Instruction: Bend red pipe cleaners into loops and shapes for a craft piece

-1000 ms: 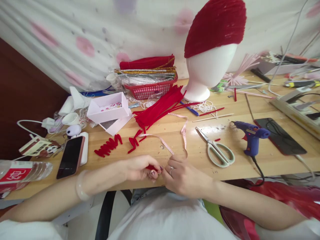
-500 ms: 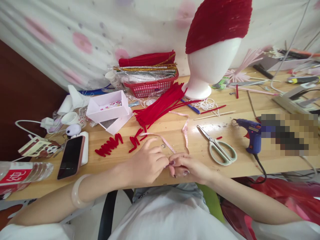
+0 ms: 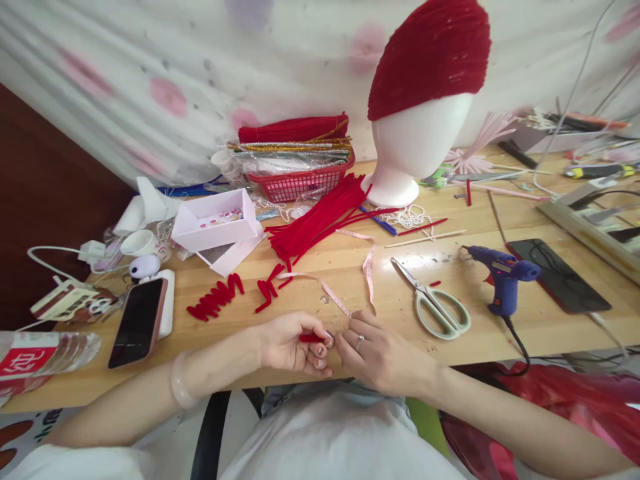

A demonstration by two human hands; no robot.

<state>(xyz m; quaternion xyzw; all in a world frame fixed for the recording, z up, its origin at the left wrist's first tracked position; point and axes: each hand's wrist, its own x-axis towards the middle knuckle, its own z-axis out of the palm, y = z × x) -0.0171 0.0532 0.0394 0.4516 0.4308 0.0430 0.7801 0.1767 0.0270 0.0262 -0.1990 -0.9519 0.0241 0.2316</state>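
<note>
the left hand [image 3: 295, 343] pinched a short red piece [image 3: 311, 338] above the near edge of the worktop [image 3: 390, 300]; the right hand [image 3: 383, 352] was curled just beside it, its grip not discernible. judged done: the bent red pieces [image 3: 216, 298]. judged left: the straight red stems [image 3: 320, 223]. the white box [image 3: 215, 236] held pink gems [image 3: 227, 216]; the red basket [image 3: 305, 187] held bundled sticks [image 3: 295, 129].
</note>
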